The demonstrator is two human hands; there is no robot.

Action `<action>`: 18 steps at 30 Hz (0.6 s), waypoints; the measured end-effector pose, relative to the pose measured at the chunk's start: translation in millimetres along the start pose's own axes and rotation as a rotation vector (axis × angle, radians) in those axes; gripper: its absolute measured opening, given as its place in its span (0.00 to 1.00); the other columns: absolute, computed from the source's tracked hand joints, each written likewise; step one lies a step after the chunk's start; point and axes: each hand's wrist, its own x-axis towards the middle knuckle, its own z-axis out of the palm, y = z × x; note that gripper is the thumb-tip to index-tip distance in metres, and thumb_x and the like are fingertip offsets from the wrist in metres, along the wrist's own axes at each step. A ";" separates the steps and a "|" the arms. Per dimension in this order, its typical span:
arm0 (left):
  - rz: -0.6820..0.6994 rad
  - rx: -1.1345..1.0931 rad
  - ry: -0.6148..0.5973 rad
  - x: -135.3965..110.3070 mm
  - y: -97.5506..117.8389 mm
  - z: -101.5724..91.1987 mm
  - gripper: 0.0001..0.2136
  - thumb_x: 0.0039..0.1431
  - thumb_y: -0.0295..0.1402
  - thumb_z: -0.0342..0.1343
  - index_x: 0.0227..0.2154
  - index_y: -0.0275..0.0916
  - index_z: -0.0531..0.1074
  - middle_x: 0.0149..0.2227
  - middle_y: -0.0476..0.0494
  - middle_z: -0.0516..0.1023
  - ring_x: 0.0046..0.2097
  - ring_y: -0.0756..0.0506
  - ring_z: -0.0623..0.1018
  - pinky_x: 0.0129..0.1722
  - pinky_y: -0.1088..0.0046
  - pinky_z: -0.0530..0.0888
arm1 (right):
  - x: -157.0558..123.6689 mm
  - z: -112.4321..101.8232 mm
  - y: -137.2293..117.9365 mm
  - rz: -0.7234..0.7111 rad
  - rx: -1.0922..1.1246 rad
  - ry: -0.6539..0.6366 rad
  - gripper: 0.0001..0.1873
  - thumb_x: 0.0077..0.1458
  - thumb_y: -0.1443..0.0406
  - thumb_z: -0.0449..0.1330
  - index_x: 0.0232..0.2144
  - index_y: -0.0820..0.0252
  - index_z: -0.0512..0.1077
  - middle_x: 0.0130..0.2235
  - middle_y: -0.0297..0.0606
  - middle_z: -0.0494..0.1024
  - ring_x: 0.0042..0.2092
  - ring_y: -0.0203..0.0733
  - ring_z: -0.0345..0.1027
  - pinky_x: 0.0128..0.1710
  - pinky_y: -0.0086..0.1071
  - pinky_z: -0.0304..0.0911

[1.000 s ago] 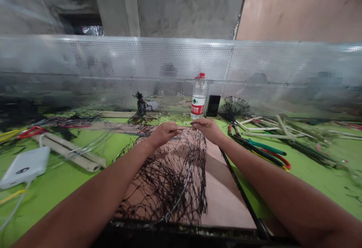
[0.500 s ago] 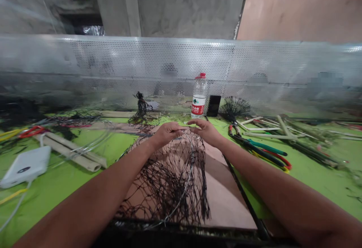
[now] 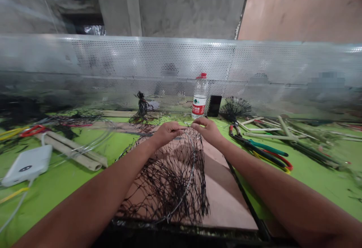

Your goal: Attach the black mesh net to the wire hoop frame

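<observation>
- We see the wire (image 3: 194, 165) already curved across the black net (image 3: 178, 187); how much is fastened we can't tell, though the upper edge looks unfinished.
- Our net lies lower centre on the pinkish board (image 3: 226, 210), open-meshed above, bunched darker below.
- Our left hand (image 3: 169, 132) seems to pinch its upper edge; our right hand (image 3: 207, 129) curls nearby, grip unclear.

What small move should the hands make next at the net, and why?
Probably ease the right hand slightly rightward along the far edge of the black net, left hand steady. Their fingertips sit close together there, and the mesh bunches darkly near the wire, so spreading it might make strands easier to follow. What the fingertips grip is too small to tell.
</observation>
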 end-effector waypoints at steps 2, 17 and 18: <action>0.006 0.014 -0.005 0.0 0.5 0.3 0.21 0.55 0.48 0.48 0.41 0.37 0.75 0.28 0.45 0.74 0.32 0.49 0.70 0.33 0.76 0.66 | 0.3 -0.5 0.2 0.008 -0.005 -0.002 0.10 0.50 0.59 0.57 0.25 0.58 0.73 0.28 0.36 0.74 0.32 0.40 0.66 0.34 0.33 0.59; -0.049 0.061 0.086 1.8 -12.4 -3.8 0.17 0.56 0.44 0.51 0.35 0.36 0.76 0.29 0.45 0.74 0.34 0.49 0.72 0.35 0.75 0.66 | -3.7 3.2 -8.4 -0.238 -0.147 -0.066 0.09 0.54 0.64 0.53 0.24 0.58 0.70 0.28 0.39 0.69 0.35 0.42 0.61 0.38 0.36 0.56; -0.052 0.066 0.092 1.8 -11.9 -4.3 0.16 0.56 0.44 0.50 0.35 0.36 0.76 0.30 0.45 0.74 0.34 0.49 0.72 0.35 0.75 0.66 | -6.3 6.2 -8.6 -0.215 -0.126 -0.067 0.09 0.54 0.64 0.54 0.24 0.58 0.70 0.27 0.39 0.69 0.34 0.41 0.61 0.37 0.35 0.56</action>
